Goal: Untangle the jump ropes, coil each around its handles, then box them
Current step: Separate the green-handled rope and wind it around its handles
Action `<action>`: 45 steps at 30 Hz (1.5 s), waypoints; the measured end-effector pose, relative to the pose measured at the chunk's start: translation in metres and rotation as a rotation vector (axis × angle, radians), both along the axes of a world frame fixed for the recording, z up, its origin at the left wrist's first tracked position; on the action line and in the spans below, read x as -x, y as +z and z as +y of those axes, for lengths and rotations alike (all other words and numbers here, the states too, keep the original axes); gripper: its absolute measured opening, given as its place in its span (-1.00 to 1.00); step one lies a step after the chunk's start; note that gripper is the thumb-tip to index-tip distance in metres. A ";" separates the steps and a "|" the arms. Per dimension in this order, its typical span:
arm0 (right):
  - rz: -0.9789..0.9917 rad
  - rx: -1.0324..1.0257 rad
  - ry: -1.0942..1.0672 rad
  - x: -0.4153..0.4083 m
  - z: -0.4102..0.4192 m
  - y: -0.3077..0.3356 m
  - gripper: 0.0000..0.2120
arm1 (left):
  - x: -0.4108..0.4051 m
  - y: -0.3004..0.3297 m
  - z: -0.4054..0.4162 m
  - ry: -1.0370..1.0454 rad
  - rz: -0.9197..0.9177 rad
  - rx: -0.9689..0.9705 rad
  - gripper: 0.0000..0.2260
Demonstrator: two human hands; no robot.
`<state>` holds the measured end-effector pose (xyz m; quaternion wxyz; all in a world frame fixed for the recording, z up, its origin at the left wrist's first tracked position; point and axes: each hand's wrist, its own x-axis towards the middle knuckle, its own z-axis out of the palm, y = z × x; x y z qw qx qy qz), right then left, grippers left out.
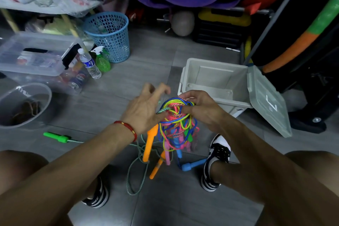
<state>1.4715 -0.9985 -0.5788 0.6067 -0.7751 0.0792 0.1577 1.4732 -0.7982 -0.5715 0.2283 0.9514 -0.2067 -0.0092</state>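
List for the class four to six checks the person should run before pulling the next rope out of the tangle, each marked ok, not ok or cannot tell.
1. Tangle held firmly: ok. The right hand grips the rope tangle from its right side.
2. Free strand picked out: ok. The left hand holds the green braided rope where it leaves the tangle.
3. That rope's end is loose: ok. Its green handle lies apart on the floor.
4. Its other handle found: cannot tell, hidden in the tangle.
5. Grey box open and ready: ok, lid swung open to its right, nothing visible inside.
6. Other ropes separated: not ok, orange handles and blue handle still hang knotted together.
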 end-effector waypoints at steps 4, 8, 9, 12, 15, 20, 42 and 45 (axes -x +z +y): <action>-0.002 -0.005 0.003 0.004 -0.001 0.002 -0.70 | 0.004 0.000 -0.005 -0.178 -0.089 -0.169 -0.83; -0.038 -0.014 0.001 0.005 -0.001 0.003 -0.73 | 0.012 0.010 -0.018 -0.126 -0.118 -0.492 -0.73; -0.039 -0.011 0.013 0.006 0.000 0.004 -0.72 | 0.015 0.013 -0.023 -0.111 -0.112 -0.524 -0.74; -0.060 0.075 0.100 0.007 0.003 0.001 -0.72 | 0.013 0.017 -0.026 -0.007 0.017 -0.377 -0.78; -0.051 0.149 0.139 0.008 0.007 -0.006 -0.73 | -0.001 0.015 -0.017 0.133 0.322 0.024 -0.88; -0.024 0.264 0.214 0.005 -0.001 -0.010 -0.73 | -0.002 0.015 -0.010 0.248 0.602 0.556 -0.80; -0.074 0.245 0.310 -0.005 -0.024 -0.014 -0.79 | -0.015 0.024 -0.010 0.484 0.949 1.116 -0.84; -0.096 0.246 0.299 -0.008 -0.024 -0.021 -0.83 | -0.014 0.022 -0.013 0.505 0.930 1.144 -0.84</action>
